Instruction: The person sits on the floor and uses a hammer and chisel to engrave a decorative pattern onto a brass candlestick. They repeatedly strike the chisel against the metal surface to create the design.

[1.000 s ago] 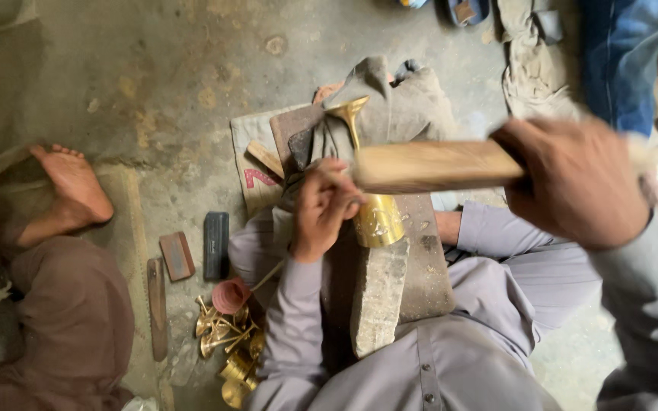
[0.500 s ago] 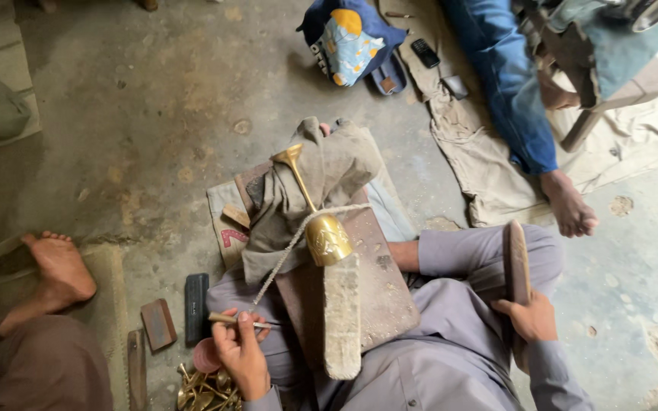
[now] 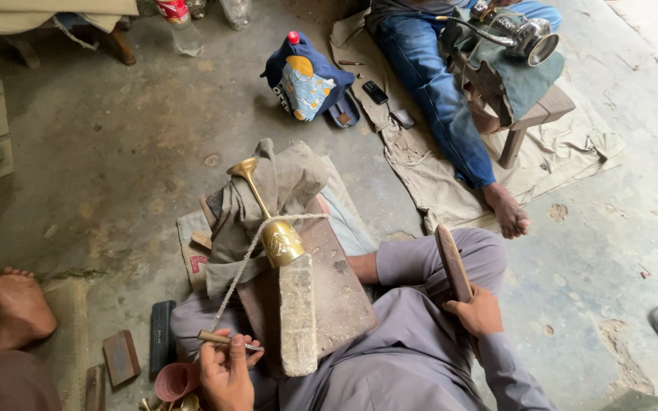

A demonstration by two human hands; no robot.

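Observation:
A brass goblet (image 3: 276, 228) lies on its side on a wooden block (image 3: 298, 312) across my lap, its stem resting on grey cloth (image 3: 283, 183), a cord looped around it. My left hand (image 3: 226, 373) holds a small wooden-handled chisel (image 3: 226, 340) below and left of the goblet, apart from it. My right hand (image 3: 477, 312) grips a wooden mallet (image 3: 451, 259) lowered beside my right knee, its head pointing away from me.
Another person's bare foot (image 3: 17, 304) is at the left, a seated person's jeans leg (image 3: 443, 99) and foot at upper right beside a low stool. A blue bag (image 3: 306, 80), a phone, flat tools (image 3: 163, 327) and a pink cup (image 3: 173, 380) lie on the concrete floor.
The mallet has come down from over the goblet to beside my right knee. My left hand left the goblet and dropped toward my lap with the chisel. The view tilted up and widened.

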